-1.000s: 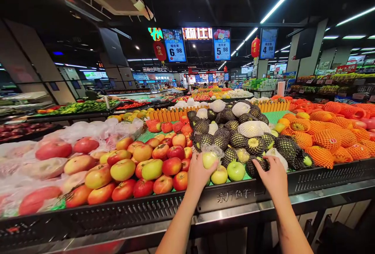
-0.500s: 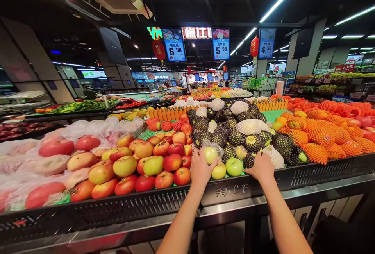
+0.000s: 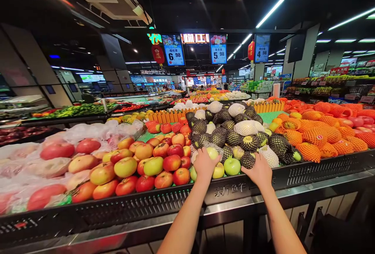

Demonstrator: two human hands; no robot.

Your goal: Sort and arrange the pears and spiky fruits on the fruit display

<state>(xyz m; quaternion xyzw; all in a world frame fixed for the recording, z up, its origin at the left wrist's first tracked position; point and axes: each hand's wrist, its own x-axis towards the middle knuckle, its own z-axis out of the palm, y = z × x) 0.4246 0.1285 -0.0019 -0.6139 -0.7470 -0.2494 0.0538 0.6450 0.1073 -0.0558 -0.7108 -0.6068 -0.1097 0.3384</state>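
— What's nearest, at the display stand's front edge?
— The left hand, fingers curled around a green apple. Just beside it, the right hand rests fingers spread on a black-netted fruit.
— And behind?
— Loose green apples between the hands, red apples to the left, orange-netted fruit toward the right corner, price signs far overhead.
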